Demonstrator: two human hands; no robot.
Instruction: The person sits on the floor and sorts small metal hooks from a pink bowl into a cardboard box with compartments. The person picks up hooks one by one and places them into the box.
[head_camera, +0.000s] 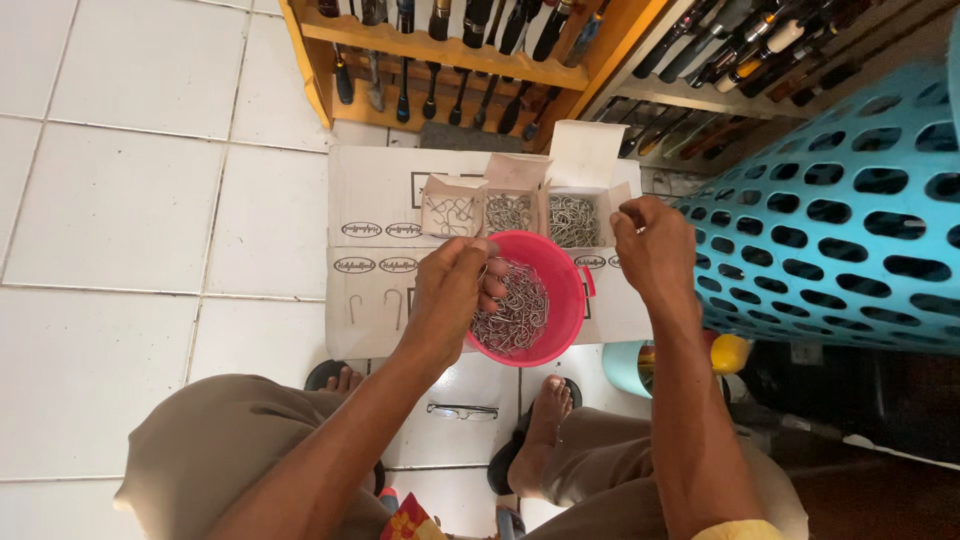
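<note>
Pinched shut, your left hand (455, 290) grips a few metal hooks (512, 310) over the pink bowl (560, 300) at frame centre, so strays drop back in. Your right hand (655, 245) hovers by the small cardboard boxes (510, 205); its grip looks closed, hold unclear.

head camera looks steeply down, close over hands and floor.
</note>
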